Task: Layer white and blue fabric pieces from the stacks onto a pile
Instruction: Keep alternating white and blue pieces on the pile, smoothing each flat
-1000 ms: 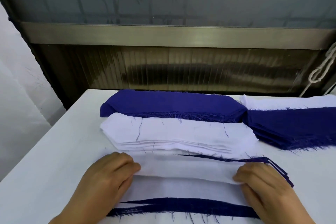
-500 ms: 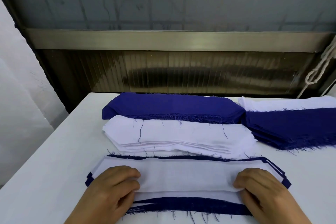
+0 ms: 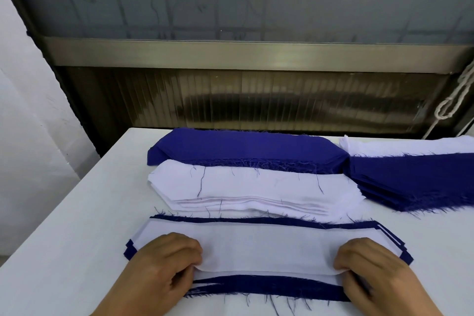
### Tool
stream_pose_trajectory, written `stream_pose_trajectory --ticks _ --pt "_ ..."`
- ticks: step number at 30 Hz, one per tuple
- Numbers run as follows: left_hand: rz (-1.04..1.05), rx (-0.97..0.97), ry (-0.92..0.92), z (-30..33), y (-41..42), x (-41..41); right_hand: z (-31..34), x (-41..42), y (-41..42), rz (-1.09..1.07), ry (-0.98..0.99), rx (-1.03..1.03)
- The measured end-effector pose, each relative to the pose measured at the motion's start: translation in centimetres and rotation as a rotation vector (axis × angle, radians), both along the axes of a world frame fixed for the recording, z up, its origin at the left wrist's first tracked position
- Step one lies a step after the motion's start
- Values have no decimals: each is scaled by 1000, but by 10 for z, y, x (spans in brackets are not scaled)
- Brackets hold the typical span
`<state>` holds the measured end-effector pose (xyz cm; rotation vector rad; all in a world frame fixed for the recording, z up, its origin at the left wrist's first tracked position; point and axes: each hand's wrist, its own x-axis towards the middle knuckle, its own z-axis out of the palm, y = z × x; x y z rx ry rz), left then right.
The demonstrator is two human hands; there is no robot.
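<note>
White piece (image 3: 259,249) flat atop pile (image 3: 266,287), near edge lifted, blue edges showing round it. White stack (image 3: 256,187) just behind; blue stack (image 3: 243,147) beyond, frayed.

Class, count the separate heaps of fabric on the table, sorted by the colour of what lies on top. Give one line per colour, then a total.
Blue on top: 2, the blue stack at the back and the blue heap at right.
White on top: 3, the white stack, the white heap at far right, and the pile under both hands.
Total: 5
</note>
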<state>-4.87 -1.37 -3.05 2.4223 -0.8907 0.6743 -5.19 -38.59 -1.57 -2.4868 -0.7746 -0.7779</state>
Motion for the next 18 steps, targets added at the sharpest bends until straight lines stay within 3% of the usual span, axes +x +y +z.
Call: stream_pose_trajectory --ticks 9,14,18 --pt "-10 -28 146 11 -2 -8 5 -6 -1 -9 73 31" --pt "6 48 230 17 -7 -5 6 -1 10 -43 152 -3" --pt "95 27 345 20 -4 1 7 3 7 -155 390 -49"
